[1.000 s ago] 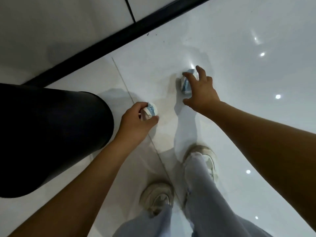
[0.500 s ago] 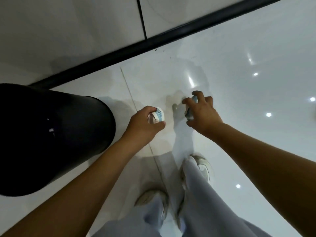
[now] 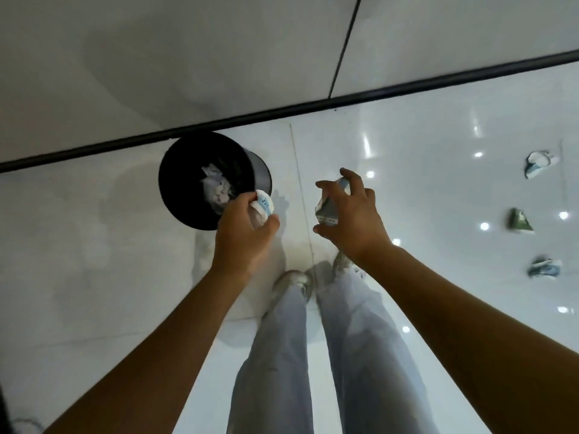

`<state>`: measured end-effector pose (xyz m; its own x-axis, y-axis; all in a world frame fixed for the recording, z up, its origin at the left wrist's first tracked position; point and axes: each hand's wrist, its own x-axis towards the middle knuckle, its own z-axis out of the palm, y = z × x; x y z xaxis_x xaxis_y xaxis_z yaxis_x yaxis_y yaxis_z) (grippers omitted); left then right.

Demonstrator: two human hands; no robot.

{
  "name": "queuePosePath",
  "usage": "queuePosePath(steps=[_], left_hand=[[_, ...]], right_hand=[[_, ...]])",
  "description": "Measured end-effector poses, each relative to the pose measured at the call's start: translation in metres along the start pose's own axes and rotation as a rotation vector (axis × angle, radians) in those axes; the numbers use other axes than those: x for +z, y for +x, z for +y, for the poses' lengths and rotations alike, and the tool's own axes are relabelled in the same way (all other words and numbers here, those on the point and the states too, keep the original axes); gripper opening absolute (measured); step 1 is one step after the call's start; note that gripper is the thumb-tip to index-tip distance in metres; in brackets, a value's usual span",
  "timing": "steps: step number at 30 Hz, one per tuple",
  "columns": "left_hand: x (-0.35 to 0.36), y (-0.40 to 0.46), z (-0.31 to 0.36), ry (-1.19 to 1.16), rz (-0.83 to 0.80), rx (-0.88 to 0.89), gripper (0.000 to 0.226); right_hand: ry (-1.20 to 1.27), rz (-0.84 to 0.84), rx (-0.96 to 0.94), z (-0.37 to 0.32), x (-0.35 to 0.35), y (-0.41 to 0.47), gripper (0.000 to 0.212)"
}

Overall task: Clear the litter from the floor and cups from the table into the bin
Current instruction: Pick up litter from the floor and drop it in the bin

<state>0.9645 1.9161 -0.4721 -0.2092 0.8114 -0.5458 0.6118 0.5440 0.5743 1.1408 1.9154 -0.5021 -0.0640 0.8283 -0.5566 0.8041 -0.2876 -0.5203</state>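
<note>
Standing over black bin (image 3: 175, 195) at 10 o'clock, crumpled paper already inside. Left hand (image 3: 242, 236) grips crushed white-blue cup (image 3: 264, 203), held at bin's right rim, partly outside opening. Right hand (image 3: 351, 220) at 1 o'clock curls round crushed carton (image 3: 326, 209), well right of bin. Step judged: disposal of both items. Next move calls for shifting each hand left over opening, then releasing. Three litter pieces (image 3: 520, 220) on floor at 3 o'clock, possibly flattened cartons; blurred.
</note>
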Motion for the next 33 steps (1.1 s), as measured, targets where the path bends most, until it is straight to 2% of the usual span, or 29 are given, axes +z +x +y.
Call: queuePosePath(steps=[6,11,13,16,24,28,33], left_hand=[[-0.057,0.022,-0.017,0.044,0.109,-0.071,0.041],[-0.065,0.064,-0.031,0.067,-0.012,-0.163,0.053],[-0.07,0.069,-0.036,0.095,-0.029,-0.191,0.048],[-0.084,0.059,-0.043,0.086,-0.006,-0.155,0.023],[-0.123,0.021,-0.062,0.088,-0.029,-0.162,0.034],[-0.148,0.01,-0.066,0.09,-0.019,-0.147,0.036],[-0.169,-0.003,-0.055,0.14,-0.032,-0.097,0.035]], right_hand=[[0.06,-0.007,-0.055,-0.062,0.012,-0.017,0.076],[0.039,-0.023,-0.071,-0.078,0.029,-0.018,0.076],[0.026,-0.039,-0.069,-0.084,0.035,-0.017,0.077],[0.001,-0.074,-0.066,-0.1,0.041,-0.015,0.077],[-0.064,-0.098,-0.148,-0.177,0.054,0.017,0.08],[-0.086,-0.193,-0.081,-0.197,0.058,0.033,0.09],[-0.063,-0.148,-0.021,-0.182,0.043,0.01,0.076]])
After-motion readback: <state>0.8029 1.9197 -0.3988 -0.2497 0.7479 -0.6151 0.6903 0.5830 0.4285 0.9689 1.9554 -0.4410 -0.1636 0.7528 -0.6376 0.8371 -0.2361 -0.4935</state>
